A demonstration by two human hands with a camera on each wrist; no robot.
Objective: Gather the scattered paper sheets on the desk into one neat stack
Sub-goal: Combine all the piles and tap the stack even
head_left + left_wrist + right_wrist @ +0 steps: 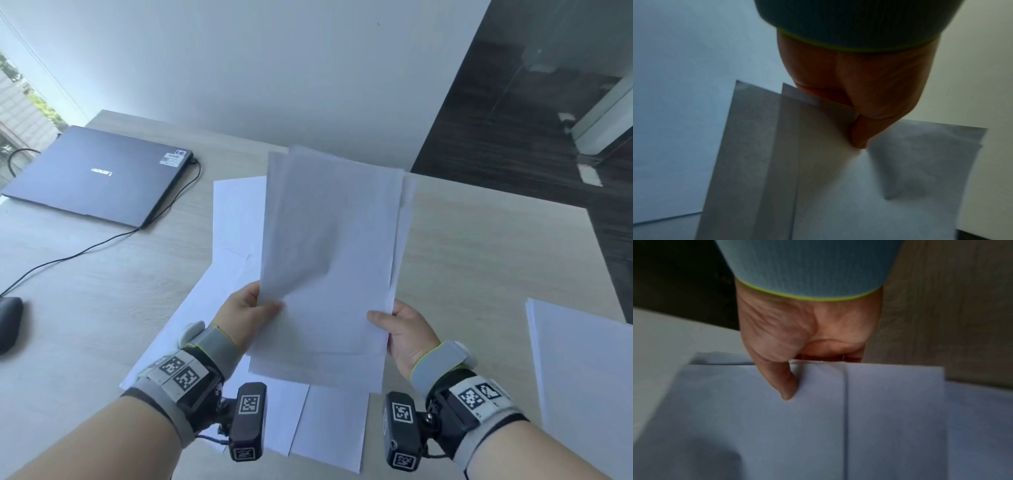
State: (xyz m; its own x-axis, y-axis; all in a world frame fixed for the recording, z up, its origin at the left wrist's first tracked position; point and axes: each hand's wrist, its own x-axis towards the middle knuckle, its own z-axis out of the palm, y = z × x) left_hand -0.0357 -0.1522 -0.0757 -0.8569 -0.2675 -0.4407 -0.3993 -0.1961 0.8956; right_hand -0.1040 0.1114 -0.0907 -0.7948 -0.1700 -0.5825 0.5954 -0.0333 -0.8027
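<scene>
I hold a loose bundle of white paper sheets [329, 260] raised above the desk, its edges not lined up. My left hand [246, 313] pinches its left edge, thumb on top. My right hand [400, 329] pinches the right edge the same way. The left wrist view shows the thumb pressed on the offset sheets [818, 178]. In the right wrist view my thumb lies on the top sheet [818, 426], fingers hidden beneath. More sheets [233, 219] lie scattered on the desk under the bundle. Another small pile of sheets [582, 377] lies at the right edge.
A closed dark laptop [99, 174] sits at the back left, its black cable [102, 241] running across the wooden desk [85, 308] toward a dark mouse [8, 322] at the left edge. The desk ends at the right over dark flooring.
</scene>
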